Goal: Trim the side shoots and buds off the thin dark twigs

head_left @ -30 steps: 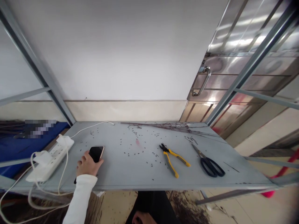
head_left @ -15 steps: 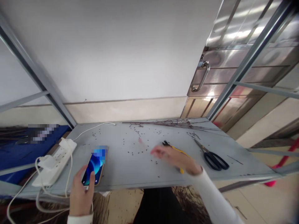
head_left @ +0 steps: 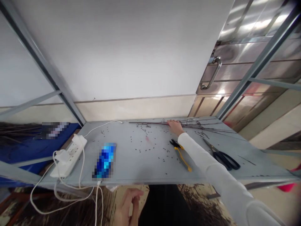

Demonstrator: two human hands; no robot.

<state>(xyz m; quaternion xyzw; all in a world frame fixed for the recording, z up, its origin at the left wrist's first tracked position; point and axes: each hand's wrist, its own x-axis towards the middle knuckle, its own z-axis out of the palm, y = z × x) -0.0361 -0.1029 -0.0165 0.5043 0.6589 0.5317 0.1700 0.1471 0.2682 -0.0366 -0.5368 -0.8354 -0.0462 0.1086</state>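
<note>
A bundle of thin dark twigs (head_left: 185, 125) lies along the back of the grey metal tabletop (head_left: 145, 169). My right hand (head_left: 174, 126) reaches across the table, its fingers on the twigs; I cannot tell whether it grips them. Below it lie yellow-handled pliers (head_left: 180, 153), and black-handled scissors (head_left: 222, 159) lie to the right of my forearm. A smartphone (head_left: 104, 160) lies flat on the table with its lit screen blurred and a white cable at its lower end. My left hand (head_left: 128, 207) hangs below the table's front edge, holding nothing.
Small dark seeds are scattered over the tabletop. A white power strip (head_left: 68, 156) with tangled cables sits at the left end. Metal rack uprights (head_left: 258, 59) frame the table, a steel door (head_left: 246, 66) stands behind at right, and twig debris (head_left: 199, 204) lies on the floor.
The phone has left my left hand and now lies on the table, and my left hand has dropped below the edge. My right hand has moved from above the pliers to the twigs.
</note>
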